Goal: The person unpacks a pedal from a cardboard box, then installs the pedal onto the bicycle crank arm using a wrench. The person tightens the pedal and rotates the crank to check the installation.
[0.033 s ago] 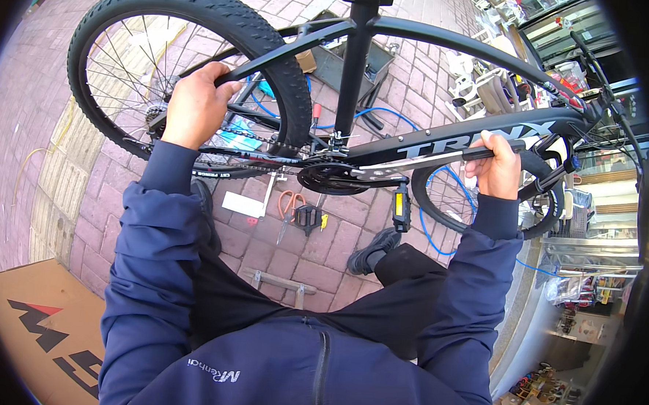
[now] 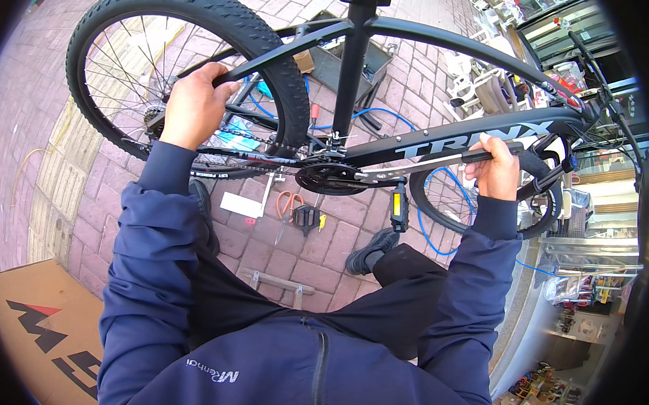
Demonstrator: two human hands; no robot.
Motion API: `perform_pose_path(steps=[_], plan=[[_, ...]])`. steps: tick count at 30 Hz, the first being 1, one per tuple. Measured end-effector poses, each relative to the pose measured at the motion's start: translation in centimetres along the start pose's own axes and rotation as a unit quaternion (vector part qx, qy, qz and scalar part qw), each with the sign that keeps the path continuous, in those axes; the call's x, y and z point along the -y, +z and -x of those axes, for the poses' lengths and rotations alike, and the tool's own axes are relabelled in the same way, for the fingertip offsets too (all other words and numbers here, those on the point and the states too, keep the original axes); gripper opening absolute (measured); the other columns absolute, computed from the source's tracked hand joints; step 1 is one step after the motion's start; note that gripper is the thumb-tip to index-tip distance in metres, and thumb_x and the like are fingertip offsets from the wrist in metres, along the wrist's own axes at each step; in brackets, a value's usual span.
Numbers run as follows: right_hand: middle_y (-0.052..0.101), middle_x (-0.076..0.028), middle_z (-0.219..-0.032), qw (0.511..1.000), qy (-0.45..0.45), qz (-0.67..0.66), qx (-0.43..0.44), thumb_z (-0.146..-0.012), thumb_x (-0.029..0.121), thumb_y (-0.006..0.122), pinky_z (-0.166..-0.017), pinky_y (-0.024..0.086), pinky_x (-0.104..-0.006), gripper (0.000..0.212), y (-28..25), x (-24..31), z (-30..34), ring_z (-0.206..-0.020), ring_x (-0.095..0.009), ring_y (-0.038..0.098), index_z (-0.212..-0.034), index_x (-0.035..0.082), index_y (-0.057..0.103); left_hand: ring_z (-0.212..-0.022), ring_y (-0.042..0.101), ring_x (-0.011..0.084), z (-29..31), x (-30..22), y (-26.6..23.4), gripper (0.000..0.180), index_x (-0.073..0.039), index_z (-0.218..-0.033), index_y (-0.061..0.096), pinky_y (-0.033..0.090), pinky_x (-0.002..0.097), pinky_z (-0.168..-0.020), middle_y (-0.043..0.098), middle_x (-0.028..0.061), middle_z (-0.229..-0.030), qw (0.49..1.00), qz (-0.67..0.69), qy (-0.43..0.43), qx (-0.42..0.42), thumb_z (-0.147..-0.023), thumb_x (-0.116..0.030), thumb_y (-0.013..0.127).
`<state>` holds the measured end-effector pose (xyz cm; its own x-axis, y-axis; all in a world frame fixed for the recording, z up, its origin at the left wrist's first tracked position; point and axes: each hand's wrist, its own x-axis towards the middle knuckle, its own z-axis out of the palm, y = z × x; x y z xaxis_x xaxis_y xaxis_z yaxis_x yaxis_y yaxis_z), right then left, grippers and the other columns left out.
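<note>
The left hand [image 2: 195, 109] curls snugly over the bike frame [image 2: 288, 52], seemingly to steady it. The right hand [image 2: 495, 170] wraps the dark end of a long wrench [image 2: 423, 164], probably for leverage; its other end lies left of that grip, by the chainring [image 2: 324, 181].

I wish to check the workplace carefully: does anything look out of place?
Yes: a loose black pedal-like piece lies on the paving beside the orange-handled scissors. It looks odd because a similar pedal sits on the bicycle.
</note>
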<state>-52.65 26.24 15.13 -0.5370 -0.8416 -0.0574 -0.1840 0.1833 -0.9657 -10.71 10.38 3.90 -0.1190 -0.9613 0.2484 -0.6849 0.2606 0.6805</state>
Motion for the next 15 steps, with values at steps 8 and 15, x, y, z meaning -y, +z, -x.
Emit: perform_pose_path(steps=[8,15], plan=[[0.063,-0.009,-0.063,0.991,-0.036,0.132,0.009,-0.090,0.026,0.065,-0.041,0.047,-0.0258,0.029,-0.1,0.6,0.4,-0.044,-0.014,0.059,-0.077,0.000,0.065,-0.080,0.070,0.0330,0.3,-0.2,0.2,0.027,-0.002,-0.112,0.068,0.053,0.0395,-0.075,0.072,0.0180,-0.086,1.000,-0.019,0.004,-0.010,-0.091,-0.019,0.070],[0.062,-0.009,-0.057,0.928,-0.150,0.329,0.094,-0.085,0.024,0.066,-0.046,0.049,-0.0288,0.030,4.2,3.7,-0.3,-0.046,-0.014,0.062,-0.075,-0.004,0.065,-0.089,0.069,0.0394,0.3,-0.4,0.1,0.025,-0.003,-0.106,0.069,0.053,0.0455,-0.080,0.072,0.0211,-0.092,1.000,-0.008,-0.013,-0.013,-0.090,-0.022,0.071]])
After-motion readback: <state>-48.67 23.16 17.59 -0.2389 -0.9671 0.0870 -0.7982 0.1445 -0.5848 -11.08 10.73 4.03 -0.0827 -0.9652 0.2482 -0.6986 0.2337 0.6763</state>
